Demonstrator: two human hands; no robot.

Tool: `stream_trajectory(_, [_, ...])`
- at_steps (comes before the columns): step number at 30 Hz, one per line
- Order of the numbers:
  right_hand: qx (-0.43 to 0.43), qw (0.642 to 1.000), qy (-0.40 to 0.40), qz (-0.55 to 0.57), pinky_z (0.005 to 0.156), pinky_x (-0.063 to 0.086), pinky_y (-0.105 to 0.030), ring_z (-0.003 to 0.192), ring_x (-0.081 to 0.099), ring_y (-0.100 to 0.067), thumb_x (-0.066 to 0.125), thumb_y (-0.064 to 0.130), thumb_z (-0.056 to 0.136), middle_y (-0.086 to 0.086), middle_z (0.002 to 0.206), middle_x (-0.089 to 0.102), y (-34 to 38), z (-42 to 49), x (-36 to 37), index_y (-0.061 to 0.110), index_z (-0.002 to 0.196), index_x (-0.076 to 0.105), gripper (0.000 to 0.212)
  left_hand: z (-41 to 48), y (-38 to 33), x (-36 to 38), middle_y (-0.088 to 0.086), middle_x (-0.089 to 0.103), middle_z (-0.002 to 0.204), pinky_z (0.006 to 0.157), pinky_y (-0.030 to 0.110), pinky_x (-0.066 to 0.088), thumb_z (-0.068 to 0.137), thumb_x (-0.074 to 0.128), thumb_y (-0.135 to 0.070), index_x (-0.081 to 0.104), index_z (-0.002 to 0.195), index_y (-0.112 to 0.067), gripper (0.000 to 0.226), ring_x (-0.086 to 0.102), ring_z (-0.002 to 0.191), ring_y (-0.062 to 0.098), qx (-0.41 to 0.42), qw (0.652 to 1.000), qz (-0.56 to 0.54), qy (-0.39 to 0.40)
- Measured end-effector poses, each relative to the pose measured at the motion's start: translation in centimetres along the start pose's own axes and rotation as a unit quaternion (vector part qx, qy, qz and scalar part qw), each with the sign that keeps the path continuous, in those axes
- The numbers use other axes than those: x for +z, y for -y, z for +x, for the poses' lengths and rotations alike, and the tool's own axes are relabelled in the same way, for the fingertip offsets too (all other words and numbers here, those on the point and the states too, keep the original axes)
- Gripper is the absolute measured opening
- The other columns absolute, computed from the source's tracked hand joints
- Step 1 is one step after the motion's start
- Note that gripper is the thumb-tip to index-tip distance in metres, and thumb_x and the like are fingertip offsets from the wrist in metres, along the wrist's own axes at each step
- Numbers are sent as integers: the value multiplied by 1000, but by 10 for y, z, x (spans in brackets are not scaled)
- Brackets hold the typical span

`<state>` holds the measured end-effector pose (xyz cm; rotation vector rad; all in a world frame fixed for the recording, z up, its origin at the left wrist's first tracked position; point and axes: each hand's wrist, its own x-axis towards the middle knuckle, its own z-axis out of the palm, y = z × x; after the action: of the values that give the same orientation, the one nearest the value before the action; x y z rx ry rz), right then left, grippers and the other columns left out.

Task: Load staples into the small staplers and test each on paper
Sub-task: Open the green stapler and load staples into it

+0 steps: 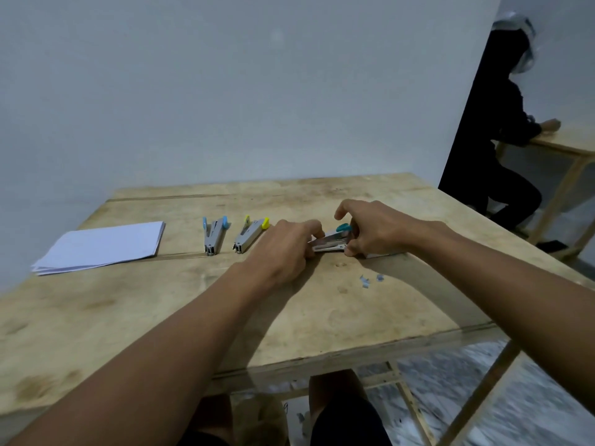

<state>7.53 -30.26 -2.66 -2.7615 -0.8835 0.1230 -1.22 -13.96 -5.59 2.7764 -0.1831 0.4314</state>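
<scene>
**Both hands on the teal-tipped stapler**

A small silver metal stapler with a teal plastic tip (333, 241) sits low on the pale plywood table (322, 317), directly between the two hands. The left hand (286, 247) has its fingers curled and pinches the stapler's left end. The right hand (370, 230) curls round the teal end, one finger lifted clear. To the left lie a yellow-tipped silver stapler (248, 237) and a blue-tipped silver stapler (213, 235), both gaping in a V. Beyond them is a stack of white paper sheets (103, 246). Loose blue-grey staple fragments (370, 280) lie near the right wrist.
</scene>
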Motion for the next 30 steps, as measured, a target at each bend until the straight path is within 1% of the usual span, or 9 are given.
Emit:
stream_trajectory(3, [-18,999,-5,-48,84,52,-36,91,59,-19,75,21,78,-1,104,65,4,-2,-2,20,118,58,44,-1,1,-1,9,70,115,74,33,45,91,53,-6,61,121,-22,35,62,103,28,-21,999,-25,-9])
stream_trajectory(7, [-12,1000,-17,20,78,51,-32,83,64,-12,73,15,77,5,92,72,4,-2,-9,22,112,61,37,-3,0,-4,10,70,118,89,35,50,91,54,-6,61,124,-19,36,62,110,27,-45,995,-83,-43])
stream_trajectory(10, [2,988,-18,151,68,50,-31,69,62,-15,76,14,78,-4,84,73,5,-1,-20,19,109,62,35,-4,3,-5,7,72,110,85,40,52,86,63,-14,61,122,-20,37,63,103,27,-41,997,-64,-33])
stream_trajectory(13, [14,956,-33,290,63,52,-29,67,57,-15,75,12,83,-6,77,64,13,-1,-32,9,107,67,26,-5,8,-6,1,70,89,73,34,52,84,66,-12,66,102,-19,20,64,80,19,-46,993,-79,-73])
stream_trajectory(16, [11,934,-61,352,71,57,-32,69,60,-18,76,6,82,-8,77,64,23,1,-39,2,109,67,29,-6,6,-10,-2,69,92,71,24,45,89,65,-12,69,110,-20,23,62,77,11,-100,971,-188,-105])
stream_trajectory(18, [27,918,-91,385,69,56,-31,71,59,-20,79,9,79,-11,82,64,29,4,-41,0,107,67,31,-5,5,-11,-4,69,90,75,26,53,89,66,-14,70,112,-17,23,66,80,13,-129,950,-263,-110])
stream_trajectory(21, [70,916,-105,380,63,50,-29,71,58,-17,80,31,79,-7,83,63,40,4,-44,0,100,71,39,-5,1,-15,4,69,86,84,37,59,92,63,-8,68,115,-4,24,72,84,22,-164,886,-418,-114])
stream_trajectory(24, [90,917,-69,382,63,44,-28,74,60,-14,75,48,79,-2,85,64,53,2,-46,7,100,75,47,-6,-3,-20,8,68,85,80,32,60,90,65,-3,63,115,0,26,72,82,24,-177,844,-490,-130])
stream_trajectory(30, [86,909,-99,397,63,41,-28,76,59,-12,80,45,74,-1,89,67,75,4,-48,12,93,72,40,-10,-3,-29,6,70,80,75,30,58,87,69,-6,66,110,-3,23,69,77,20,-172,839,-494,-153])
